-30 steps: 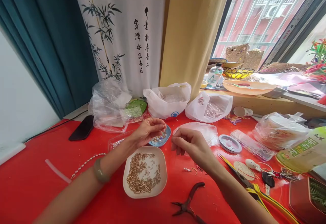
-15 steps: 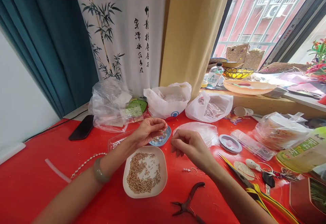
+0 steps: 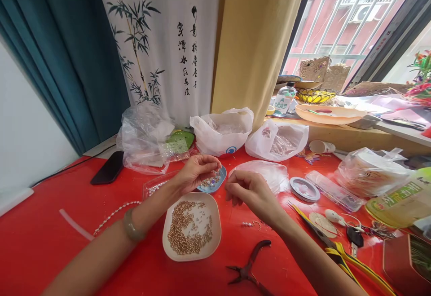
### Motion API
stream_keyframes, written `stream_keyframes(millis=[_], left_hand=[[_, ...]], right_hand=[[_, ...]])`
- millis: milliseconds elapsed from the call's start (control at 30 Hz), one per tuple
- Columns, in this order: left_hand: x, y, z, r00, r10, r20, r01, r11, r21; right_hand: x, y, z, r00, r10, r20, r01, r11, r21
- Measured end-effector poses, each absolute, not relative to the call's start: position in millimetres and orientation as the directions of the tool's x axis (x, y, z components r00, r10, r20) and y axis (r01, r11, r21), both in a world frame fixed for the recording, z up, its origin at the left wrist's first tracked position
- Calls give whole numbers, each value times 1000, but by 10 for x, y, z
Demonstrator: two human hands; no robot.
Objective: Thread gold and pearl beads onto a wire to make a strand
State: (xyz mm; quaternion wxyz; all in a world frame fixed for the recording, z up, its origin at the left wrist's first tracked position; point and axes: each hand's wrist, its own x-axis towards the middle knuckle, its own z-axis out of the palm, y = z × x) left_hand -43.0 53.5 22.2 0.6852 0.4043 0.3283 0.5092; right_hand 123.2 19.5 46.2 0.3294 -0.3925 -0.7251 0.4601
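My left hand (image 3: 197, 173) is closed in a pinch above the blue dish (image 3: 221, 178), which holds small clear and gold beads. A tiny pale thing shows at its fingertips, too small to name. To the right, my right hand (image 3: 249, 189) is also pinched, its fingertips pointing at the left hand across a small gap. Whatever it grips is too fine to make out. Below the left hand sits a white tray (image 3: 191, 258) with many gold beads (image 3: 183, 233). Right of the tray lie a few pearl beads with a gold hook (image 3: 251, 224).
Dark-handled pliers (image 3: 249, 271) lie near the front, with yellow-handled pliers (image 3: 333, 246) farther right. Plastic bags (image 3: 222, 134) line the back. A phone (image 3: 107, 168) and a beaded strand (image 3: 112, 215) are at left; a ribbon spool (image 3: 305, 190) and clear case (image 3: 335, 191) are at right.
Both hands keep nearly the same place and pinch, with only a slight shift at the fingertips. Everything on the table stays put.
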Motion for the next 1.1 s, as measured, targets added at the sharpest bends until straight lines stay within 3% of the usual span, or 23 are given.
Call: stream_keyframes(millis=[867,1100], left_hand=[[-427,526,232,250,968,-27,-430,137,892],[-425,537,192,267,962,54,-403,61,913]], right_hand=[[1237,230,431,-464,879,112,295,272,-916],[1221,250,393,-480,869,120,294,288,-912]])
